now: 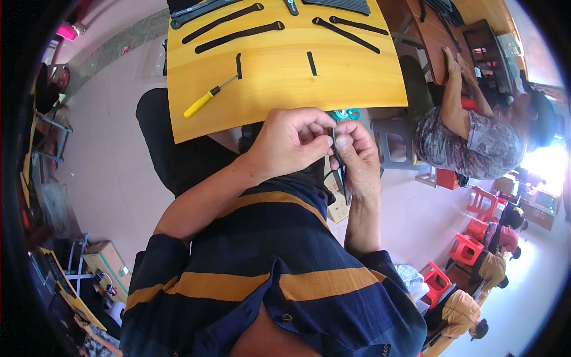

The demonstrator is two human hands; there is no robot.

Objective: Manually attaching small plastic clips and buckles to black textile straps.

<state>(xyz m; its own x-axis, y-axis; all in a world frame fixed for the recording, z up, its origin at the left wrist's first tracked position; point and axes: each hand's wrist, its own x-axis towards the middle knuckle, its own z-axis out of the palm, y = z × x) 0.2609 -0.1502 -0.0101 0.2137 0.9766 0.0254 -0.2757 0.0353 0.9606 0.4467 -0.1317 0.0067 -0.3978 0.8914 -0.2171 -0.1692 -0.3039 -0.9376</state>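
Close in front of my body, off the near edge of the table, both hands pinch a narrow black strap (334, 156). My left hand (291, 140) has thumb and forefinger pressed together at its upper end. My right hand (358, 156) is closed round it just beside, and the strap's tail hangs down along the palm. Fingers cover part of the strap. On the yellow table (267, 92) lie a yellow-handled screwdriver (202, 105), its tip touching a short black strip (239, 65), and a second short black strip (312, 63) further right.
Several black straps with buckle-like loop ends, such as one strap (241, 37), lie across the table's far part, beside a strap bundle (336, 5). At right a person (470, 137) works at a brown table (425, 35), near a grey stool (392, 143). Red stools (467, 249) stand lower right.
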